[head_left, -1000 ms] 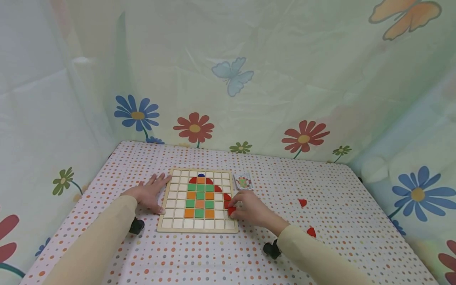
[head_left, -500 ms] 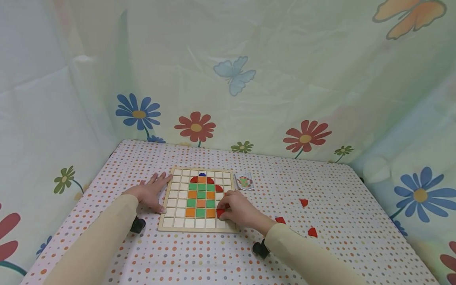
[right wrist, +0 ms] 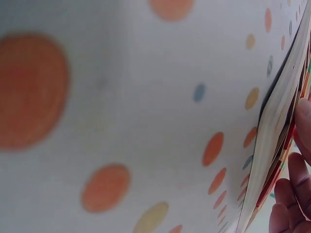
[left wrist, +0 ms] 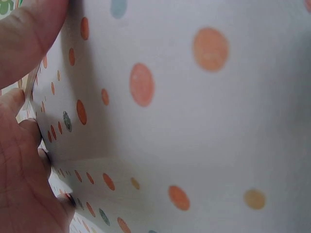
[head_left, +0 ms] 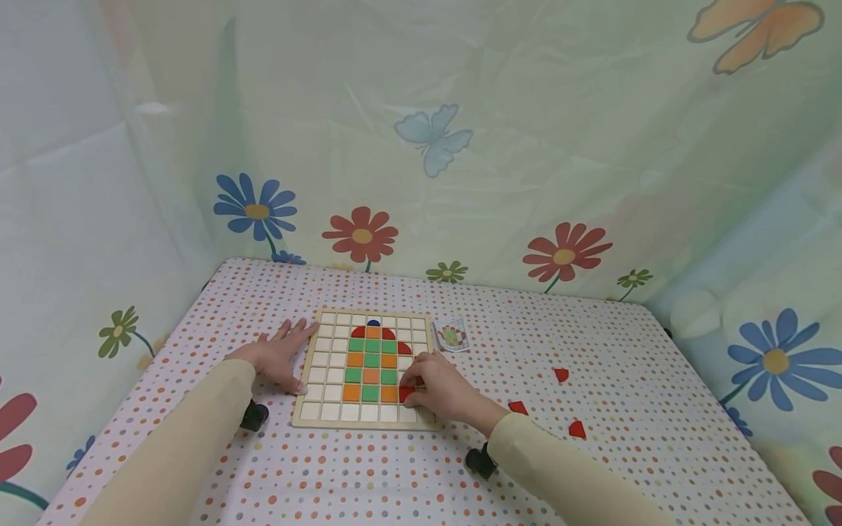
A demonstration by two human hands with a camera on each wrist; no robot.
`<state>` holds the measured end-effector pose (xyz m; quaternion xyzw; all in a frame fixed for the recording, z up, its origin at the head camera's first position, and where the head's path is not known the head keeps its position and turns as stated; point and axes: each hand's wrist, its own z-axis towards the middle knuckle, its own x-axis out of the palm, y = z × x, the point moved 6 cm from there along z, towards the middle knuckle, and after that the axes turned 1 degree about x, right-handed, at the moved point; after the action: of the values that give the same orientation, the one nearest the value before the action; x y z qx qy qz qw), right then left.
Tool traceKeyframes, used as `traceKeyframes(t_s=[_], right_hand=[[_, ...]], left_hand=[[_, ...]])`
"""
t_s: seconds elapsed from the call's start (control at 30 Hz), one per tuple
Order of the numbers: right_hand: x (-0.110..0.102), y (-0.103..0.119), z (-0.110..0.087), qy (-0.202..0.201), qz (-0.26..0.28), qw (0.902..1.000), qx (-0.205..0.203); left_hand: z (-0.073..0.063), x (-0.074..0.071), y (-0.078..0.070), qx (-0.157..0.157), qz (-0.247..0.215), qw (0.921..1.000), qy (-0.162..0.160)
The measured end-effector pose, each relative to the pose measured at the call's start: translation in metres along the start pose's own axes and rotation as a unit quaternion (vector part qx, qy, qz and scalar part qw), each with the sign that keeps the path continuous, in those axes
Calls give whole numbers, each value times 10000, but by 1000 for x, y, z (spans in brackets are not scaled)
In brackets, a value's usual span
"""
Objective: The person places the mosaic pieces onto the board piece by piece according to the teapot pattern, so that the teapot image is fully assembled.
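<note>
A wooden grid board lies flat, with green, orange, red and blue tiles forming a shape in its squares. My right hand is over its lower right part. The thumb and fingers pinch a red tile with a curved side, beside the lowest orange tile. More red under these fingers is partly hidden. In the right wrist view, fingertips are right at the board's tiles. My left hand rests spread at the board's left edge, its thumb and a fingertip touching the frame.
A small pattern card lies just beyond the board's right edge. Loose red tiles lie to the right: one farther back, one near the sleeve and one closer. A dotted cloth covers the table, and a flowered curtain hangs behind.
Over the last second my right hand has moved left with the red tile, from the board's right column to beside the orange tile. The left hand has stayed put.
</note>
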<state>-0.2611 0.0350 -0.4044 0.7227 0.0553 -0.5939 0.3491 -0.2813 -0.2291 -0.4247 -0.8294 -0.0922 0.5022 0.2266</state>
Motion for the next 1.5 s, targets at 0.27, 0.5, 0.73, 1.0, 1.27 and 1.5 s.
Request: traceKeyframes(t_s=[0.27, 0.5, 0.73, 1.0, 1.27, 1.5], right_hand=[[-5, -4, -3, -182, -142, 9997, 109], [-4, -5, -2, -291, -151, 9993, 200], [-4, -4, -2, -368, -138, 9991, 172], [-4, -5, -2, -318, -40, 9991, 290], [-19, -9, -8, -399, 146, 9984, 386], [-50, -32, -26, -590, 248, 9968, 489]], left_hand=[[0, -1, -1, 22, 29, 10000, 4], [1, -1, -1, 46, 59, 10000, -5], [1, -1, -1, 58, 59, 10000, -8], [2, 1, 1, 31, -6, 10000, -30], [1, 2, 2, 44, 2, 10000, -23], [2, 1, 2, 36, 30, 10000, -33]])
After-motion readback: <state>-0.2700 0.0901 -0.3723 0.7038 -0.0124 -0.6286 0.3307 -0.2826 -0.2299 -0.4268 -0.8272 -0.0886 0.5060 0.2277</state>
